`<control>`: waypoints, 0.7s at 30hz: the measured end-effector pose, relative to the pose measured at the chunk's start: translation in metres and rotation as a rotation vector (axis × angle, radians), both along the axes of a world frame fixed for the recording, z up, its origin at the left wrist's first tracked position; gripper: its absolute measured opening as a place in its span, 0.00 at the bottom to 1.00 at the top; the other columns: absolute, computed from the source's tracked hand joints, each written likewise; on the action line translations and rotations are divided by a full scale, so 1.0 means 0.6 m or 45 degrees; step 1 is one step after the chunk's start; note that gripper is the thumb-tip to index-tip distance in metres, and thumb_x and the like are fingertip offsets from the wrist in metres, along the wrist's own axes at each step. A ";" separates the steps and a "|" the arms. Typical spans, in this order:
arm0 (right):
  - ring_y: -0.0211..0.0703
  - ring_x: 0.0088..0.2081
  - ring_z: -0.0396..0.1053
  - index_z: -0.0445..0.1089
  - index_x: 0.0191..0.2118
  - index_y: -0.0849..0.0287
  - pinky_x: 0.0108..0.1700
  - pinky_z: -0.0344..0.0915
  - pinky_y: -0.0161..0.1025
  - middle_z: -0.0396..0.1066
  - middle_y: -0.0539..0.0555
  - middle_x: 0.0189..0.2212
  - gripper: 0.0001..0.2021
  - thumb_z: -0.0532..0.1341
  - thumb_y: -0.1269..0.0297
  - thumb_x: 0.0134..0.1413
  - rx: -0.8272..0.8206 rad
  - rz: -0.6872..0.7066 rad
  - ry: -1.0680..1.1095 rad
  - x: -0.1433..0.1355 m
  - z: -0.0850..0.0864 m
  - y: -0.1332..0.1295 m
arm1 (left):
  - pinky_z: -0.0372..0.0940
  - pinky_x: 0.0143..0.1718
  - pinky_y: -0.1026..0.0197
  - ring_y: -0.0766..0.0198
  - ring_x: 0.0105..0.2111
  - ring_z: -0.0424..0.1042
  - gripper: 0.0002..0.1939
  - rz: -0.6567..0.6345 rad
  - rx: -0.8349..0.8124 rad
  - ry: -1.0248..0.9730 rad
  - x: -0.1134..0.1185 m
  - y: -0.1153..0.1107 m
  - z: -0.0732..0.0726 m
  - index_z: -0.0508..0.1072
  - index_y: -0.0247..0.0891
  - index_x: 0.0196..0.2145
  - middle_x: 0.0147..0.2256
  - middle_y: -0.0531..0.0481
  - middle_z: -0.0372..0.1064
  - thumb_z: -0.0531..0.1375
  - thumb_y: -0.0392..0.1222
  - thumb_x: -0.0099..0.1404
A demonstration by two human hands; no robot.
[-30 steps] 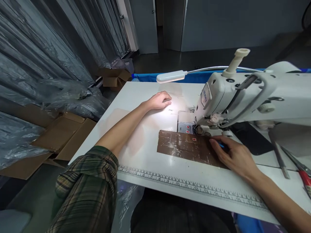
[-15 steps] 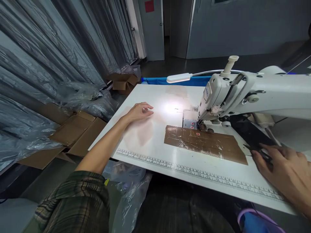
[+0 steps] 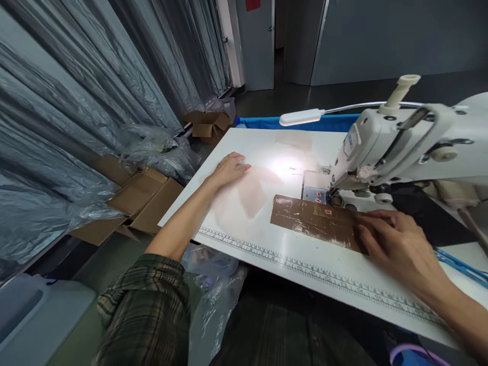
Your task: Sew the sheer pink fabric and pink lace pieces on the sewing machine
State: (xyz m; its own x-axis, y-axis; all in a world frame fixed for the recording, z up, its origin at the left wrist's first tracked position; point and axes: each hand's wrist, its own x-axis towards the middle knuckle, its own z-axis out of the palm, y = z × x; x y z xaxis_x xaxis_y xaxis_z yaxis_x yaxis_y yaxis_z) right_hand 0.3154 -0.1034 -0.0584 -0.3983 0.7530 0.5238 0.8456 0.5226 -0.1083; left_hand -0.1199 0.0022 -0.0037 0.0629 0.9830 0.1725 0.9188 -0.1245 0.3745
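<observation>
My left hand (image 3: 231,170) lies on the white sewing table, fingers loosely bent and apart, with nothing in it. Beside it are pale pinkish, see-through patches (image 3: 252,195) on the tabletop; I cannot tell whether they are cloth. A brown, shiny, taped strip (image 3: 310,219) lies in front of the needle area of a white sewing machine (image 3: 358,147). My right hand (image 3: 396,239) is over the strip's right end, thumb and fingers apart, fingertips at its surface. The hand hides that end. Small red-and-white marks show on the metal plate (image 3: 313,194) and strip.
A lit lamp (image 3: 301,117) on a bendable neck shines on the table. A printed ruler (image 3: 290,262) follows the front edge. Right of my hand lie a blue, long-handled item (image 3: 463,267) and black material (image 3: 430,216). Cardboard boxes (image 3: 147,198) and clear plastic are on the left.
My right hand has moved left from the dark pointed tool at the table's right onto the brown strip's right end. My left hand stays on the table. The view has shifted.
</observation>
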 end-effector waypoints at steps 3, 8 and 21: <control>0.61 0.45 0.71 0.76 0.45 0.65 0.45 0.71 0.56 0.72 0.66 0.44 0.21 0.51 0.55 0.67 -0.016 0.056 0.013 0.000 -0.008 0.010 | 0.63 0.58 0.53 0.50 0.52 0.71 0.15 0.200 0.053 0.036 -0.057 -0.007 0.001 0.79 0.34 0.42 0.48 0.40 0.74 0.57 0.46 0.68; 0.61 0.45 0.72 0.75 0.43 0.59 0.44 0.72 0.57 0.73 0.63 0.43 0.19 0.51 0.53 0.65 -0.082 0.035 0.023 0.003 -0.023 0.017 | 0.66 0.53 0.57 0.55 0.48 0.74 0.15 0.332 0.105 0.016 -0.102 -0.057 -0.008 0.80 0.36 0.40 0.45 0.43 0.77 0.55 0.44 0.70; 0.62 0.42 0.73 0.68 0.42 0.46 0.35 0.69 0.59 0.75 0.61 0.38 0.08 0.53 0.56 0.62 0.016 -0.024 -0.023 -0.003 -0.022 0.013 | 0.66 0.47 0.57 0.57 0.40 0.73 0.14 0.419 0.197 -0.203 -0.107 -0.098 -0.037 0.80 0.35 0.38 0.40 0.44 0.76 0.60 0.49 0.68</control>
State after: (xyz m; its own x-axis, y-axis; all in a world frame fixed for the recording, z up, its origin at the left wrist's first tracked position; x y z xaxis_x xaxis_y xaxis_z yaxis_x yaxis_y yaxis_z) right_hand 0.3137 -0.0957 -0.0717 -0.3939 0.7535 0.5263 0.8570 0.5081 -0.0861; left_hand -0.1842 -0.0566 -0.0257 -0.2911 0.9077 0.3023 0.8507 0.1010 0.5159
